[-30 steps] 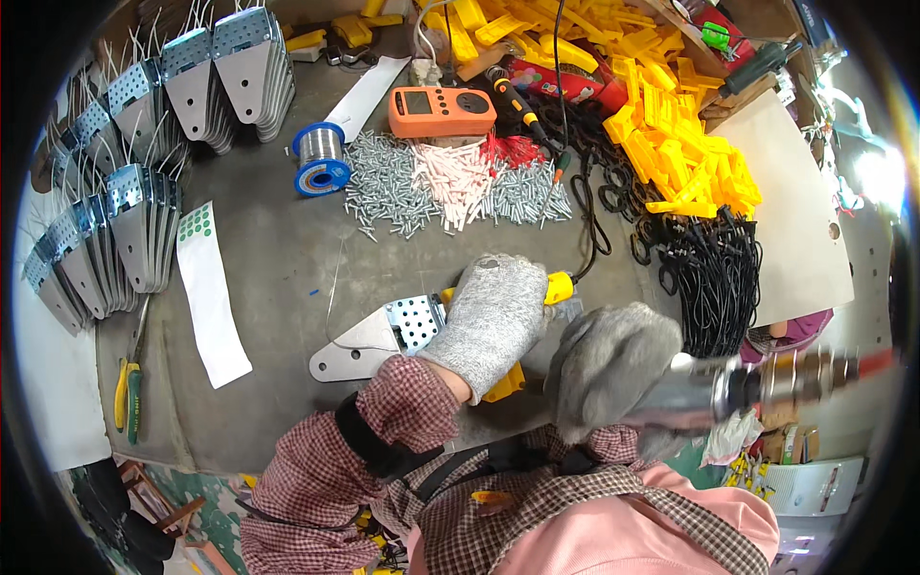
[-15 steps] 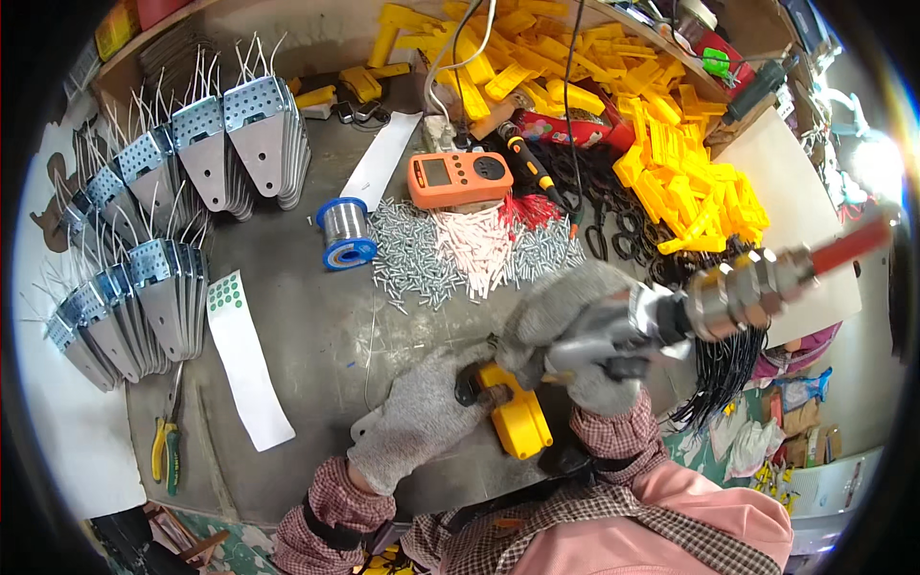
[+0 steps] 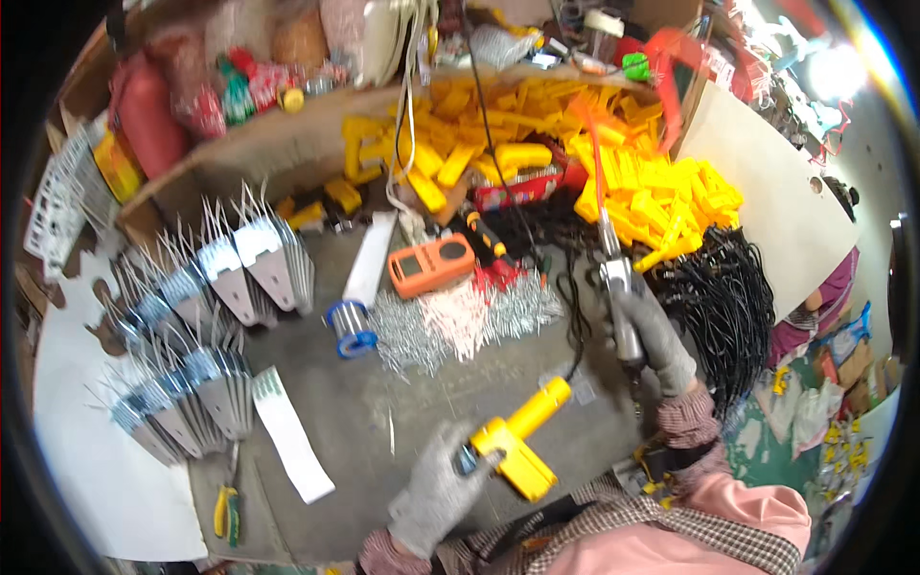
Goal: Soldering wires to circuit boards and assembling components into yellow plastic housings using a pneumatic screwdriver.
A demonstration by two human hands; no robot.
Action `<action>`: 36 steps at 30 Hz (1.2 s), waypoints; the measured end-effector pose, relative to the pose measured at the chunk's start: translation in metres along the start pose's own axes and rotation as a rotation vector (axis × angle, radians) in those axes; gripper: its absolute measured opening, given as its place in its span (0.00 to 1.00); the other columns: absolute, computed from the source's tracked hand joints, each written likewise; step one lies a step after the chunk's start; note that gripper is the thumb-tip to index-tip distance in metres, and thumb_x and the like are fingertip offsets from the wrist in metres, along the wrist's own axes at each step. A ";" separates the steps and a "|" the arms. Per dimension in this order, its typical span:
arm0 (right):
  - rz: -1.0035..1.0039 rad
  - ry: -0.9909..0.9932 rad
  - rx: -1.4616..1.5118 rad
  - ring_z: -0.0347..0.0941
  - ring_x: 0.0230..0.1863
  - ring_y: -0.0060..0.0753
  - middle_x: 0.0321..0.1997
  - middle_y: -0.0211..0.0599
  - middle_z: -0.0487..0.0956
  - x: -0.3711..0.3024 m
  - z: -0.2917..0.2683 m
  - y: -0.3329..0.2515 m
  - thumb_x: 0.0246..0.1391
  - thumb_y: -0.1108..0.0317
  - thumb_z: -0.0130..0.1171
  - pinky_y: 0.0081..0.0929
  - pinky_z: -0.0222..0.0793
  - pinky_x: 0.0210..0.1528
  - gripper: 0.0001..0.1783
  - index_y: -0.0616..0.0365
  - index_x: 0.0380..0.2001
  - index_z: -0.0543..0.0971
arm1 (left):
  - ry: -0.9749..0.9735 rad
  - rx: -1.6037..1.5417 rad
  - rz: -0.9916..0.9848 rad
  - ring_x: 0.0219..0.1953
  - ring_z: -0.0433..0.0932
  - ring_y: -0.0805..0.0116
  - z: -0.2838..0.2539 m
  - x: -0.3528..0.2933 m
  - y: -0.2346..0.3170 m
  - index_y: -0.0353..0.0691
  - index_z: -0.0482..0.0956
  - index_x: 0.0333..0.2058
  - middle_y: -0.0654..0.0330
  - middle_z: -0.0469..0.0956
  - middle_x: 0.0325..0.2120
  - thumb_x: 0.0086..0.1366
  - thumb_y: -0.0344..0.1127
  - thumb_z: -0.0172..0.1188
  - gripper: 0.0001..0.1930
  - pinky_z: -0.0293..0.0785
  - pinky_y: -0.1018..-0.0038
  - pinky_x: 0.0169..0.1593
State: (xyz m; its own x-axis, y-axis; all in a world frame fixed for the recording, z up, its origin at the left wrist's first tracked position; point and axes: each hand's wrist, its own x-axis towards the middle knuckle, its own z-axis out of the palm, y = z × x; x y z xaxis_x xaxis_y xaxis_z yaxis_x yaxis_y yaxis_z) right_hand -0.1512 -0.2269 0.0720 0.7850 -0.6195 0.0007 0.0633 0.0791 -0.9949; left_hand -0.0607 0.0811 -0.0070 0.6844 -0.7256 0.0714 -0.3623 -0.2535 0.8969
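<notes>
My left hand (image 3: 439, 489), in a grey knitted glove, grips a yellow plastic tool housing (image 3: 517, 458) low over the table's near middle. The housing has a boxy body and a round handle that points up and right, with a black cable (image 3: 577, 326) running from its end. A dark part at the body's left side is mostly hidden by my fingers. My gloved right hand (image 3: 654, 331) is wrapped round a silver pneumatic screwdriver (image 3: 623, 331), apart from the housing. Its bit points down toward me, and a red air hose (image 3: 596, 158) rises from its top.
Small screws (image 3: 407, 331) and pale pegs (image 3: 455, 316) lie in heaps behind an orange meter (image 3: 431, 265) and a solder spool (image 3: 352, 329). Grey plates with wires (image 3: 273, 278) stand at left. Yellow shells (image 3: 661, 192) and black cables (image 3: 724, 307) are piled at right. Pliers (image 3: 227, 513) lie near left.
My right hand has lifted the screwdriver off the housing and moved right, turning the tool upright. The housing's handle now shows, still in my left hand. The view has shifted.
</notes>
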 end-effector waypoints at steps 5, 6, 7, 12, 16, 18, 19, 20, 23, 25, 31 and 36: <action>-0.249 0.362 -1.497 0.76 0.48 0.60 0.45 0.56 0.79 0.046 -0.111 0.041 0.60 0.59 0.59 0.50 0.74 0.48 0.17 0.57 0.48 0.76 | 0.027 0.439 0.125 0.54 0.74 0.49 0.030 -0.028 0.040 0.37 0.75 0.56 0.46 0.72 0.58 0.64 0.40 0.65 0.24 0.73 0.58 0.55; -0.364 0.252 -1.512 0.75 0.51 0.59 0.47 0.53 0.78 0.062 -0.103 0.033 0.59 0.63 0.58 0.49 0.74 0.50 0.14 0.55 0.46 0.78 | 0.020 0.495 0.193 0.50 0.76 0.49 0.036 -0.018 0.045 0.37 0.76 0.55 0.47 0.75 0.51 0.64 0.45 0.64 0.25 0.74 0.57 0.52; -0.475 0.138 -1.522 0.73 0.54 0.58 0.49 0.51 0.78 0.078 -0.090 0.023 0.57 0.66 0.57 0.49 0.73 0.52 0.13 0.53 0.45 0.80 | 0.008 0.549 0.255 0.46 0.78 0.48 0.041 -0.007 0.049 0.38 0.77 0.54 0.47 0.77 0.44 0.65 0.49 0.63 0.26 0.74 0.56 0.49; -0.588 -0.120 -1.714 0.66 0.63 0.51 0.54 0.42 0.75 0.146 -0.073 0.052 0.52 0.72 0.58 0.45 0.68 0.59 0.16 0.48 0.45 0.82 | -0.230 0.746 0.247 0.43 0.80 0.49 0.072 0.034 0.081 0.41 0.79 0.53 0.50 0.81 0.39 0.63 0.52 0.64 0.26 0.75 0.57 0.50; -0.658 0.083 -1.060 0.77 0.45 0.57 0.42 0.50 0.76 0.114 -0.067 0.013 0.54 0.74 0.56 0.47 0.75 0.47 0.11 0.55 0.41 0.76 | -0.403 0.664 0.012 0.40 0.82 0.49 0.071 0.080 0.078 0.40 0.80 0.48 0.50 0.82 0.37 0.63 0.56 0.63 0.26 0.78 0.58 0.47; -0.849 0.076 -0.679 0.79 0.41 0.55 0.40 0.49 0.77 0.082 -0.019 -0.034 0.54 0.75 0.58 0.41 0.78 0.44 0.13 0.58 0.44 0.75 | -0.265 0.254 -0.158 0.37 0.84 0.53 0.053 0.082 0.057 0.38 0.79 0.45 0.52 0.83 0.35 0.65 0.54 0.63 0.23 0.81 0.62 0.40; -0.643 -0.024 -0.429 0.81 0.39 0.47 0.38 0.47 0.80 0.067 0.005 -0.046 0.54 0.76 0.60 0.36 0.78 0.43 0.13 0.60 0.44 0.76 | -0.093 -0.023 -0.245 0.36 0.85 0.56 0.039 0.075 0.047 0.37 0.78 0.44 0.53 0.84 0.34 0.65 0.51 0.64 0.21 0.81 0.64 0.36; -0.705 -0.105 -0.310 0.82 0.39 0.42 0.37 0.46 0.82 0.054 0.021 -0.053 0.55 0.74 0.60 0.34 0.78 0.42 0.12 0.61 0.43 0.77 | 0.095 -0.244 -0.347 0.37 0.85 0.59 0.027 0.065 0.041 0.36 0.77 0.46 0.54 0.83 0.36 0.66 0.51 0.63 0.23 0.82 0.68 0.36; -0.761 -0.664 -0.300 0.81 0.42 0.50 0.37 0.48 0.81 0.027 0.075 -0.005 0.60 0.64 0.59 0.39 0.77 0.45 0.18 0.58 0.52 0.75 | 0.336 -0.894 -0.651 0.34 0.84 0.61 -0.003 -0.005 0.035 0.32 0.72 0.53 0.54 0.83 0.37 0.71 0.48 0.60 0.24 0.82 0.69 0.36; -0.838 -0.785 -0.468 0.80 0.40 0.57 0.36 0.54 0.81 0.016 0.081 0.042 0.62 0.62 0.57 0.44 0.77 0.45 0.20 0.62 0.52 0.73 | 0.286 -1.044 -0.799 0.34 0.84 0.62 0.010 -0.055 0.049 0.30 0.73 0.51 0.53 0.84 0.36 0.71 0.47 0.60 0.24 0.83 0.68 0.37; -0.145 -0.378 -1.088 0.77 0.49 0.58 0.50 0.58 0.78 0.089 -0.015 0.044 0.58 0.63 0.57 0.48 0.74 0.52 0.17 0.65 0.45 0.77 | 0.044 -0.194 -0.369 0.38 0.85 0.64 0.001 -0.044 0.030 0.28 0.80 0.47 0.51 0.84 0.34 0.72 0.38 0.59 0.16 0.81 0.71 0.42; -0.242 -0.275 -1.195 0.76 0.47 0.62 0.46 0.57 0.76 0.098 -0.019 0.077 0.57 0.64 0.59 0.50 0.74 0.50 0.16 0.66 0.42 0.77 | -0.047 0.783 0.049 0.46 0.80 0.46 0.031 0.148 0.046 0.36 0.79 0.49 0.45 0.80 0.44 0.63 0.30 0.62 0.15 0.77 0.56 0.51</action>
State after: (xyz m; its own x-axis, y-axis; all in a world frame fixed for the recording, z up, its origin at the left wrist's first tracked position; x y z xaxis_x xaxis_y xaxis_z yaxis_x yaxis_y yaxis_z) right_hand -0.0808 -0.2968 -0.0062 0.9430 -0.3243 0.0743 -0.2618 -0.8612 -0.4356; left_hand 0.0039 -0.0579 0.0310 0.6347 -0.7697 0.0686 -0.7440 -0.5847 0.3234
